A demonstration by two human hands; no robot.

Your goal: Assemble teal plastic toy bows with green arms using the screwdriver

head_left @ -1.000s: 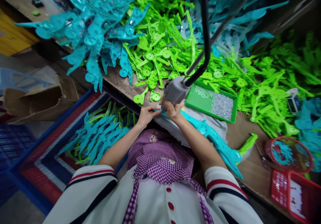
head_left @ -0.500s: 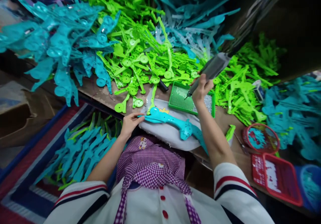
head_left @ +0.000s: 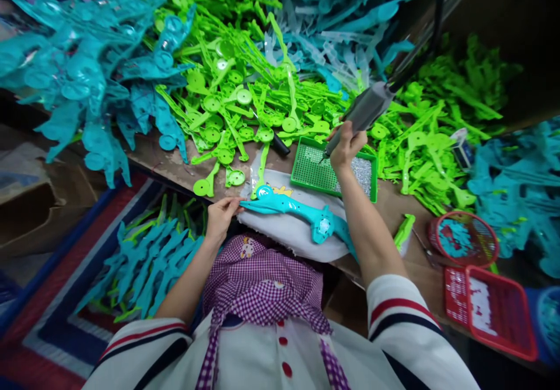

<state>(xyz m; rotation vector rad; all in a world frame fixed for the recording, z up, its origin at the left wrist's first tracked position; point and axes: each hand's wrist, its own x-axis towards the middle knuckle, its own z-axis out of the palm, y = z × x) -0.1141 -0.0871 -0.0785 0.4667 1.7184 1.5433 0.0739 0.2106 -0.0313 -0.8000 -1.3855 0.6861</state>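
Observation:
A long blue plastic part lies across a pale cloth pad in front of me. My left hand pinches its left tip. In my right hand is a grey electric screwdriver, its cord running up to the right. The tool's bit points down over a green perforated tray that has small shiny pieces at its right end. A green plastic part stands behind the blue one, meeting its round end. My right forearm passes over the right end of the blue part.
Heaped green parts and blue parts line the back and both sides. At the right are a red round basket, a red tray and a blue tub. A box of blue-green pieces stands low left.
The view has shifted slightly. Both hands keep their grip, the left on the blue part's tip and the right on the screwdriver, which stays over the green tray.

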